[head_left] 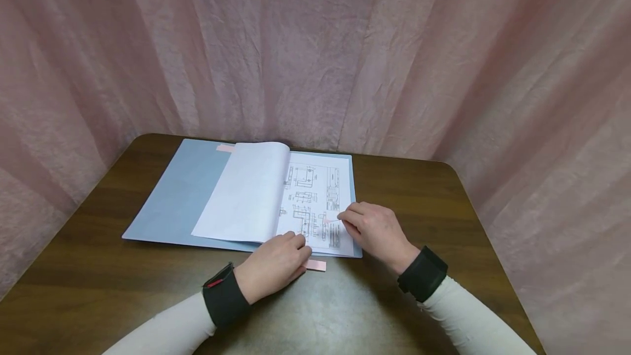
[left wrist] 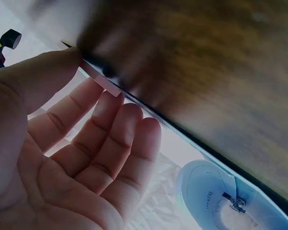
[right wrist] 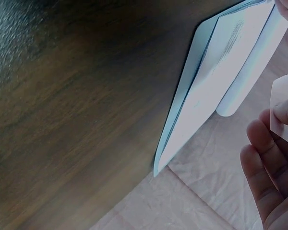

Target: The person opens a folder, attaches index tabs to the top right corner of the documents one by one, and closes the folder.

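Note:
A blue folder point(head_left: 158, 196) lies spread on the table, holding white sheets. The turned-over page point(head_left: 241, 196) curls to the left, and a technical drawing point(head_left: 320, 179) shows on the right sheet. At the folder's lower edge, my left hand point(head_left: 276, 264) pinches a pad of pink sticky notes point(head_left: 316, 265) between thumb and fingers; the pad point(left wrist: 103, 81) juts past the fingertips in the left wrist view. Over the drawing's right part, my right hand point(head_left: 377, 232) pinches one pale pink sticky note point(right wrist: 280, 108) between thumb and index finger, its other fingers loosely bent.
Another pink sticky tab point(head_left: 225, 148) shows at the top of the folder's left side, beside the turned page. The brown wooden table point(head_left: 419, 190) ends at a pink curtain point(head_left: 315, 59) behind and at both sides. Dark bands circle both wrists.

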A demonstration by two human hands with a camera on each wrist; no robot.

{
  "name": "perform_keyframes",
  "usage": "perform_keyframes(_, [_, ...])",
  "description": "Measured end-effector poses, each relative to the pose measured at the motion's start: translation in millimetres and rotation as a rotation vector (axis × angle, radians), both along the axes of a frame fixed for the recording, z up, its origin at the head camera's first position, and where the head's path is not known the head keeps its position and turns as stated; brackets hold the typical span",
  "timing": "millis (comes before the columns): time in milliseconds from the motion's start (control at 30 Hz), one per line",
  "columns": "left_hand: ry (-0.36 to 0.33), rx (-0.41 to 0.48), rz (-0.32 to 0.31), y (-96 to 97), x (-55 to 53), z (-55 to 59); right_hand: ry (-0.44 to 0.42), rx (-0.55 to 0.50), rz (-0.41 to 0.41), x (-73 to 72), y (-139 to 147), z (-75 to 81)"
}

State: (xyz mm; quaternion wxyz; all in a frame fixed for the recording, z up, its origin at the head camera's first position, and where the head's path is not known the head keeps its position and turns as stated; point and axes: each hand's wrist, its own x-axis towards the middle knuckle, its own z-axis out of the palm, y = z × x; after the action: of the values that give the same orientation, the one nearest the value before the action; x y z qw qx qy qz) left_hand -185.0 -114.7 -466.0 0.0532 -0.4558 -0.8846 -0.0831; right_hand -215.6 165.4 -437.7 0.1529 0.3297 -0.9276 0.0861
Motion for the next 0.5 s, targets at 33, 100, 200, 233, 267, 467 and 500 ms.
perform_keyframes(33, [0.001, 0.000, 0.001, 0.2, -0.2, -0.3, -0.001, 0.001, -0.002, 0.0, 0.0, -0.4])
perform_keyframes(100, [-0.002, 0.001, 0.002, 0.3, -0.4, -0.4, -0.001, 0.001, -0.003, 0.0, 0.0, -0.7])
perform_keyframes(200, [-0.015, -0.003, 0.002, 0.3, -1.3, 0.8, 0.002, 0.001, -0.002, 0.5, -0.1, -0.8])
perform_keyframes(233, [-0.022, -0.004, 0.004, 0.2, -1.7, 1.4, 0.003, 0.002, -0.001, 0.7, -0.1, -0.9])
perform_keyframes(267, [-0.029, -0.005, 0.006, 0.2, -2.3, 2.2, 0.005, 0.003, -0.001, 0.8, -0.1, -0.9])
perform_keyframes(467, [-0.015, 0.016, 0.043, 0.5, -8.2, 7.4, 0.015, 0.008, 0.004, 1.6, 1.1, -2.5])
perform_keyframes(500, [-0.005, 0.022, 0.051, 0.8, -9.6, 8.1, 0.016, 0.006, 0.006, 1.6, 1.3, -3.0])
